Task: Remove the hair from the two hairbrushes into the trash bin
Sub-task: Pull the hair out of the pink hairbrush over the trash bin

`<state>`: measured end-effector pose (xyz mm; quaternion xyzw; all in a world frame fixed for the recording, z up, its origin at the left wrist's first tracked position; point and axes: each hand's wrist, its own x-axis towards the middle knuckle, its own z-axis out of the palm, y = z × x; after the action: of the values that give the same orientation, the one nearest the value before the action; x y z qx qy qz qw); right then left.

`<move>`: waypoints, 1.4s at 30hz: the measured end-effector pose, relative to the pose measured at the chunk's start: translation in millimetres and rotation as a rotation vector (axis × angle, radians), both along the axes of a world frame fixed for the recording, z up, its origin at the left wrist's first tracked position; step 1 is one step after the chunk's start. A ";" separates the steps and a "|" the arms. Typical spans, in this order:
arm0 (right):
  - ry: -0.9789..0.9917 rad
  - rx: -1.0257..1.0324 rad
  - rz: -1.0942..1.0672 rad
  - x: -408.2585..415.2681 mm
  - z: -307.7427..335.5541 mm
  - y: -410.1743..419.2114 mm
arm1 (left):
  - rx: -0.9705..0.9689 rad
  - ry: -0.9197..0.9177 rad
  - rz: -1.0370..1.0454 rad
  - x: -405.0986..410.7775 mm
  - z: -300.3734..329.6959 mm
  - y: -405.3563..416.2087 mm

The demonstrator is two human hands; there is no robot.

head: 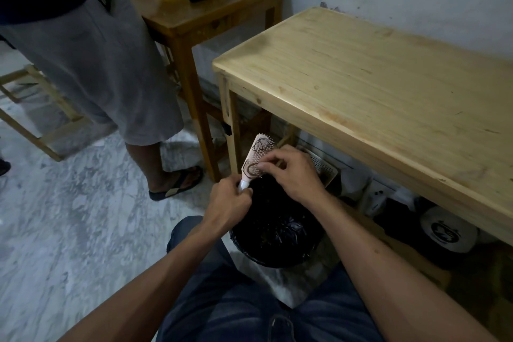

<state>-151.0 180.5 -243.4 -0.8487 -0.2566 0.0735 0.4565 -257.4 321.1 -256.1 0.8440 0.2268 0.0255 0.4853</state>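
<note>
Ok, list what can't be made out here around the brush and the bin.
- Brush, head view: its handle is hidden inside the left hand; lower bristles are covered by the right hand.
- Bin: the inside is too dark to tell hair from the black liner.
- Second brush: too blurred to identify among the items on the far table.
- Things under the near table: in shadow, unclear.

Dim, soft blur, wide-angle edge distortion.
</note>
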 end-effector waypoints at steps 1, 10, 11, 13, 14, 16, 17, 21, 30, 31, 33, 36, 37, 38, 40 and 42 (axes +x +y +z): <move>-0.006 0.000 -0.021 1.5 -1.2 -0.7 | -0.013 -0.006 0.016 -0.5 1.2 0.8; 0.157 -0.092 -0.222 18.3 -10.3 -32.2 | -0.044 -0.044 0.130 -5.0 5.0 16.1; 0.174 -0.138 -0.216 18.2 -11.5 -33.7 | -0.038 -0.045 0.122 -5.0 4.2 16.0; 0.226 -0.230 -0.174 16.4 -14.6 -35.1 | -0.014 -0.054 0.092 -4.7 3.2 15.2; 0.257 -0.248 -0.143 14.9 -15.6 -34.8 | 0.010 -0.060 0.071 -4.3 2.4 14.9; 0.290 -0.178 -0.095 12.4 -16.7 -31.7 | 0.084 -0.055 0.018 -4.2 0.6 13.7; 0.279 -0.107 -0.087 10.9 -16.1 -28.9 | 0.125 -0.049 -0.004 -4.5 0.3 12.7; 0.202 0.103 -0.156 9.9 -8.0 -15.5 | 0.187 -0.050 -0.065 -6.8 -1.7 8.7; 0.197 -0.088 -0.292 14.4 -13.6 -28.0 | 0.047 -0.077 0.078 -8.5 2.4 14.6; 0.214 -0.120 -0.294 15.0 -17.4 -33.5 | 0.027 -0.085 0.100 -9.0 2.2 16.6; 0.250 -0.175 -0.300 15.1 -23.4 -42.2 | 0.011 -0.097 0.116 -10.3 1.5 19.1; 0.260 -0.285 -0.275 15.5 -29.4 -46.2 | 0.035 -0.104 0.095 -11.5 -0.2 17.1; 0.264 -0.350 -0.257 15.5 -30.1 -46.3 | 0.030 -0.107 0.100 -11.3 -0.9 15.6; 0.268 -0.418 -0.244 16.1 -31.2 -46.6 | 0.021 -0.114 0.114 -10.6 -2.6 15.0; 0.281 -0.509 -0.246 18.5 -35.3 -49.8 | 0.004 -0.142 0.172 -8.0 -4.4 16.1; 0.312 -0.533 -0.260 19.9 -39.7 -53.7 | 0.000 -0.167 0.212 -5.1 -2.3 19.8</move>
<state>-131.1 126.8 -283.1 -0.9425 -0.0448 0.2082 0.2577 -262.5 340.8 -258.4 0.8103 0.2734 0.1470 0.4970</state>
